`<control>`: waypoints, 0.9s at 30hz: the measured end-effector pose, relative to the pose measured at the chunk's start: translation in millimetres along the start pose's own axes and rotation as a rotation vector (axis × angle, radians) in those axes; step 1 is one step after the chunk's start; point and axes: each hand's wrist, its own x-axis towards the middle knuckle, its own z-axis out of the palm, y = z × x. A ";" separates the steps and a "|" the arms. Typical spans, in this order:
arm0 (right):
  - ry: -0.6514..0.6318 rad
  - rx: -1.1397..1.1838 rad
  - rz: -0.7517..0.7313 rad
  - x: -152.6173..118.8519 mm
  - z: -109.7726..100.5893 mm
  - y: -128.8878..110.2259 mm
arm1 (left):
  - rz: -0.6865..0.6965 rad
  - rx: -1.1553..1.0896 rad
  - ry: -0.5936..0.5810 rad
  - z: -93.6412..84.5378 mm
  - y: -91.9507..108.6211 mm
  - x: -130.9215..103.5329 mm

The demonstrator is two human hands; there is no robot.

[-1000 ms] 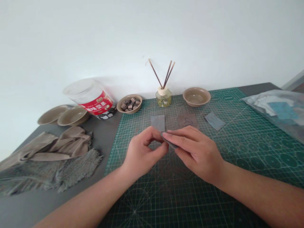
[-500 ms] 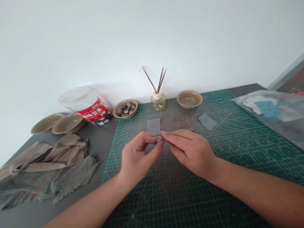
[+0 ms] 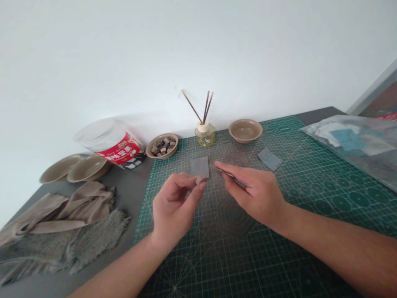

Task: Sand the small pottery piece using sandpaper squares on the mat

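Between its thumb and fingers my left hand pinches a small brownish block. My right hand, just to the right and apart from the block, grips a thin sheet, mostly hidden by the fingers. Beyond the hands, a grey square sheet, a brown sheet with dark markings and a lighter grey sheet lie on the green cutting mat.
A bowl of small blocks, a reed diffuser and a bowl stand by the wall. At left are a plastic tub, two bowls and a crumpled cloth. A plastic bag lies right.
The hands have moved apart, and the sheet in my right hand has come off the block. My left hand still holds the block, now a little further left.
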 end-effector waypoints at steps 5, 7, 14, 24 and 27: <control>-0.056 0.073 -0.142 -4.8 4.8 -6.5 | -0.047 0.123 -0.063 1.3 -2.9 -2.4; -0.099 0.064 -0.143 -7.1 8.2 -6.4 | -0.047 0.112 -0.064 2.6 -2.0 -2.3; -0.088 0.064 -0.162 -9.4 8.4 -9.4 | 0.016 0.131 -0.052 2.6 -3.9 -2.8; -0.145 0.037 0.018 -5.1 9.0 -2.5 | 0.089 0.019 0.026 2.5 -2.5 -2.3; -0.057 0.098 0.024 -5.6 5.5 -6.8 | 0.089 0.090 -0.002 2.5 -4.9 -3.2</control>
